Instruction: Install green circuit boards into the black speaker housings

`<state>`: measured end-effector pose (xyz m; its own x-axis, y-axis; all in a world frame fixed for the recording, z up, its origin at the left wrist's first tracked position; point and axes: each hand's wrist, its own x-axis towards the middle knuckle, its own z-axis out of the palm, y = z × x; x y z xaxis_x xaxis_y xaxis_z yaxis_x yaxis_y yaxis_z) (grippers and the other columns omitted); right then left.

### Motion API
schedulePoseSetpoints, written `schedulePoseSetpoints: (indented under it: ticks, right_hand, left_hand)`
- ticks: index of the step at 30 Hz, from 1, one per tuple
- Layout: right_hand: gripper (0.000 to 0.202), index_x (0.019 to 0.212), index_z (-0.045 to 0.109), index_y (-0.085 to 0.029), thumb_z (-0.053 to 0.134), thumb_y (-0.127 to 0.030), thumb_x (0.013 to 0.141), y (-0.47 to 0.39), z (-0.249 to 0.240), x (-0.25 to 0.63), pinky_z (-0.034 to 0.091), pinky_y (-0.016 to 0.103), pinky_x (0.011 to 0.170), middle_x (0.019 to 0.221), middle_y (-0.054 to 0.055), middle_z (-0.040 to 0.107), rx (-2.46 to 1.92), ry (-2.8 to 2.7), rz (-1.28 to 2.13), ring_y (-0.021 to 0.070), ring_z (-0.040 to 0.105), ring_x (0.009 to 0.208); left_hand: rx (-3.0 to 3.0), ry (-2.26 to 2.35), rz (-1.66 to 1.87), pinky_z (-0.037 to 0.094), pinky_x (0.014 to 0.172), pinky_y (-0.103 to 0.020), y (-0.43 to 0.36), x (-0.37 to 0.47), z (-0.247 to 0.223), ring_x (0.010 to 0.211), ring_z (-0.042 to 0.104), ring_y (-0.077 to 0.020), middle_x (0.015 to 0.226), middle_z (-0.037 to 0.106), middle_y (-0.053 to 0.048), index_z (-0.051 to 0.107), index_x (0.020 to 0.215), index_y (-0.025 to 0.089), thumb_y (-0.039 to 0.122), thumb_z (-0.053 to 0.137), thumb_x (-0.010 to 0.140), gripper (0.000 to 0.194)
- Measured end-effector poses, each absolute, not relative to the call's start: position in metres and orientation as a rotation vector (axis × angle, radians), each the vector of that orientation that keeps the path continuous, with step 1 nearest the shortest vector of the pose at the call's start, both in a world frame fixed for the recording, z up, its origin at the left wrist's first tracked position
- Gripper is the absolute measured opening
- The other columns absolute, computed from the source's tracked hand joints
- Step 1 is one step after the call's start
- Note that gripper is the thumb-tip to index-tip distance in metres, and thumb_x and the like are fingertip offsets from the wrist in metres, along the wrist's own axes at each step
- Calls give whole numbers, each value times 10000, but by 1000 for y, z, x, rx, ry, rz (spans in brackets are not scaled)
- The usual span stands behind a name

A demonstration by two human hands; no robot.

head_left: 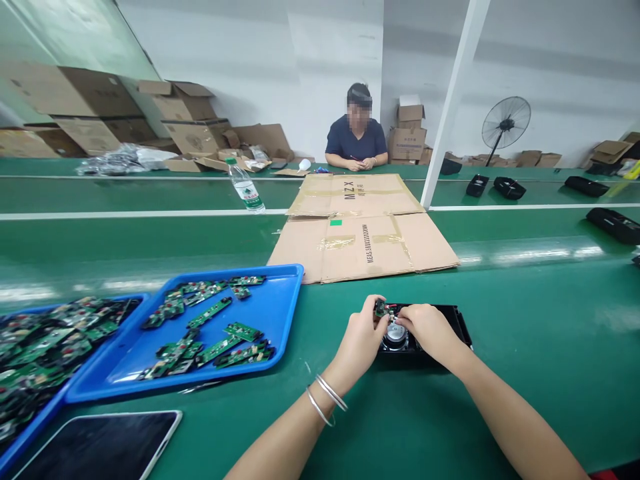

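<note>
A black speaker housing (453, 321) lies on the green table, with a round silver speaker (395, 335) showing inside it. Over its left end, my left hand (364, 333) pinches a small green circuit board (381, 309) between thumb and fingers. My right hand (429, 331) reaches across the housing, its fingertips closed at the board's right side, near a bit of red wire. What exactly the right fingertips grip is too small to make out. Two silver bangles circle the left wrist.
Blue trays (287, 313) of circuit boards stand at left, a tablet (105, 443) in front. Flattened cardboard (370, 247) lies ahead, a water bottle (246, 189) beside it. A person (357, 137) sits opposite. Black housings (614, 225) lie at right, past a white post (453, 100).
</note>
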<state>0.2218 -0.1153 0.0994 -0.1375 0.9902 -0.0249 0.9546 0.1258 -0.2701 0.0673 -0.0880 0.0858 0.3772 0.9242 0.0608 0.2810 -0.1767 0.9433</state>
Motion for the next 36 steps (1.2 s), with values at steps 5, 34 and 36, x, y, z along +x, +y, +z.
schedulePoseSetpoints:
  ticks: [5,34,36]
  right_hand:
    - [232,754,629,-187,474,-277,901,-115,101,220,341,244,572,800,49,674,-1915,-2253,332,185,608,699]
    - [153,942,601,-164,623,-231,807,-112,92,230,441,298,712,849,38,623,-1646,-2290,166,196,551,844]
    - [127,913,603,-160,618,-234,810,-112,92,229,440,298,692,828,38,615,-1643,-2290,171,196,549,819]
  left_hand:
    - [1754,1077,811,463,553,-247,-89,66,87,625,640,-182,710,659,-12,513,1056,219,227,494,810,247]
    - [1877,889,709,474,590,-221,-88,63,96,646,600,-141,765,635,6,529,976,235,168,401,831,205]
    - [1851,884,709,478,578,-221,-88,64,95,643,600,-141,759,631,5,534,963,231,178,406,829,193]
